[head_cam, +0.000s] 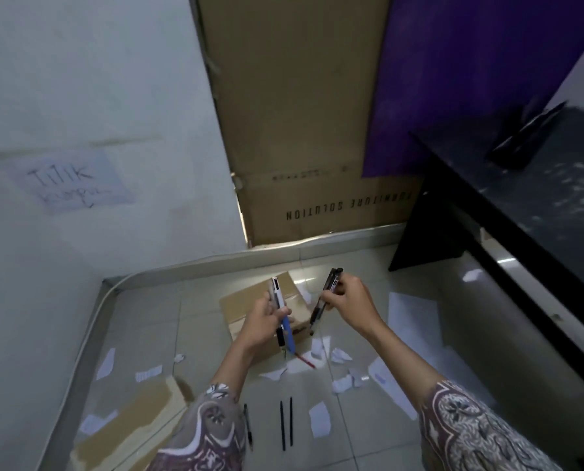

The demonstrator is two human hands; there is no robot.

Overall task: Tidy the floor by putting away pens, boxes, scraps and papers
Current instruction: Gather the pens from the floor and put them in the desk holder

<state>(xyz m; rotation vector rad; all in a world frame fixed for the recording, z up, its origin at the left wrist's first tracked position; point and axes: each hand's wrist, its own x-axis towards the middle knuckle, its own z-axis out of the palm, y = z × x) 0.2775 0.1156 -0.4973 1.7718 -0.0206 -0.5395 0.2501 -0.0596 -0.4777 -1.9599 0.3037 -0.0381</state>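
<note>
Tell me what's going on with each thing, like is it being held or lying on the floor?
left hand: grips white and blue pens
right hand: grips black pens
small cardboard box: closed, on floor
three black pens: lying on floor
red pen: lying on floor
paper scraps: scattered on floor
flat cardboard: lying on floor

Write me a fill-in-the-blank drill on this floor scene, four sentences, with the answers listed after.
1. The left hand grips a white pen and a ____ pen.
2. The right hand holds dark pens above a ____ box.
3. A ____ pen lies on the floor among the paper scraps.
4. Near the sleeves, ____ black pens remain on the floor.

Missing words: blue; cardboard; red; three
</note>
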